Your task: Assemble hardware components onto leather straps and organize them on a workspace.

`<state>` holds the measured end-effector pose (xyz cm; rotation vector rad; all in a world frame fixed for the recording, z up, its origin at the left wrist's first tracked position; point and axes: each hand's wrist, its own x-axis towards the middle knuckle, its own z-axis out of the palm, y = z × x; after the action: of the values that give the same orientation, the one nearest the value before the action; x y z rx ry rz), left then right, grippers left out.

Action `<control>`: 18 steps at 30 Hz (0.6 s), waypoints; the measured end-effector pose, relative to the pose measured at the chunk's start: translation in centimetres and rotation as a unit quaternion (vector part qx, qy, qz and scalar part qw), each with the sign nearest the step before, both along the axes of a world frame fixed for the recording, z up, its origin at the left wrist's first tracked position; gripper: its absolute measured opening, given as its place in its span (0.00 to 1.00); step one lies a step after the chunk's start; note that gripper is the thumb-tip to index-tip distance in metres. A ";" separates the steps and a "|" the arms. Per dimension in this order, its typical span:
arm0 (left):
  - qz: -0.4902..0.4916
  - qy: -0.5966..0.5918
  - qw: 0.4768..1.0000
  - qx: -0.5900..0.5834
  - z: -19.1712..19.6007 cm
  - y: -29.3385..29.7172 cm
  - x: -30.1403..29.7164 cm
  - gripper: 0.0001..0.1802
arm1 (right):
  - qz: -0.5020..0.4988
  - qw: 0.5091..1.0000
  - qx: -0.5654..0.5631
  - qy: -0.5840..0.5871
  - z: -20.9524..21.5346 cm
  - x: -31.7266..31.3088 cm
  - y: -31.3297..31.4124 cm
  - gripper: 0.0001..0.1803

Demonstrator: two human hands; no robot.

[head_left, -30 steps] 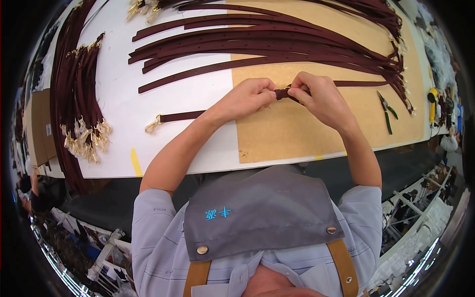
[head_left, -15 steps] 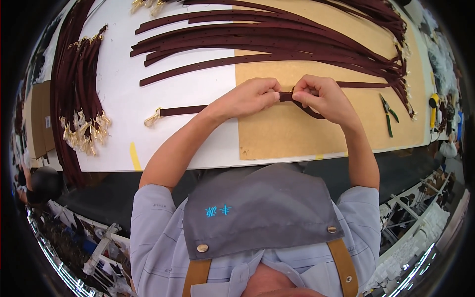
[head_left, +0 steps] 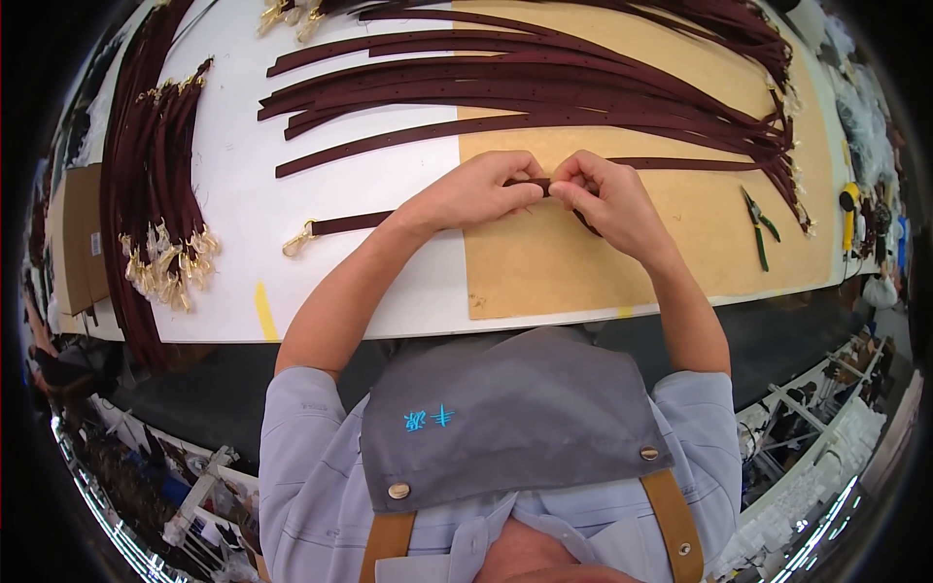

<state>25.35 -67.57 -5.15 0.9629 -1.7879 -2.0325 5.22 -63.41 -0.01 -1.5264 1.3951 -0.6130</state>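
Note:
A dark maroon strap (head_left: 355,222) runs across the table under my left forearm, with a gold snap hook (head_left: 298,240) wrapped in clear film at its left end. My left hand (head_left: 486,190) pinches the strap between thumb and fingers over the tan board. Close beside it, my right hand (head_left: 604,199) is closed on the same strap, which bends in a loop beneath the fingers. The short piece between the two hands is partly hidden by my fingertips. Another strap (head_left: 680,164) lies just beyond my right hand.
Several maroon straps (head_left: 408,94) fan out beyond my hands. A bundle with gold hooks (head_left: 167,194) lies at the left, near a cardboard box (head_left: 80,238). Green-handled pliers (head_left: 758,229) rest on the tan board (head_left: 583,282) at the right. The table's front edge is close to me.
My right hand has shifted a little left, nearer my left hand. The strap loop under it shows less, and the gold glint between the hands is no longer visible.

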 end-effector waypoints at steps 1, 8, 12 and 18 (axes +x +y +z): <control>0.002 0.006 1.000 0.001 -0.1 -0.1 0.4 0.11 | 0.020 0.999 0.021 0.041 0.9 -0.3 -0.2 0.06; -0.040 0.009 0.998 0.050 1.0 -0.8 0.2 0.12 | 0.004 1.000 0.002 0.025 0.5 0.3 -0.1 0.08; -0.047 0.044 0.994 0.087 0.6 -1.1 1.3 0.13 | 0.035 0.998 0.056 0.016 1.4 -0.9 -1.4 0.08; -0.057 0.075 0.991 0.093 2.7 -2.1 1.8 0.12 | 0.039 0.990 0.052 -0.124 0.5 -1.3 -3.4 0.10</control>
<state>27.13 -69.63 -2.40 0.7465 -1.6318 -2.3092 3.92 -66.86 0.48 -1.3645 1.1557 -0.6465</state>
